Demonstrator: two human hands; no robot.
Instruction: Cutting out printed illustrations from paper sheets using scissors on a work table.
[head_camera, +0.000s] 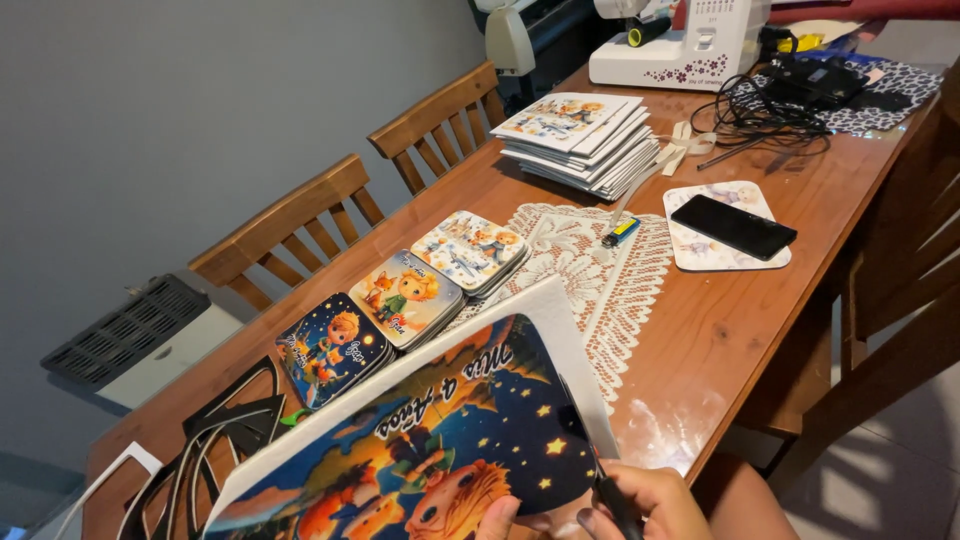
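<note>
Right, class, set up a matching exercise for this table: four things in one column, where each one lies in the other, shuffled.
Things:
1. black phone
2. lighter
3. sewing machine
4. printed sheet

Places:
A. far end of the table
B. on the lace runner
C. on a pale mat
D. nearest the camera, by the hand

Pairs: 1-C, 2-B, 3-A, 4-D

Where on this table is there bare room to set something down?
Bare wood lies along the table edge, between the lace runner and the phone mat. Crowded: the far end around the sewing machine and cables.
</note>
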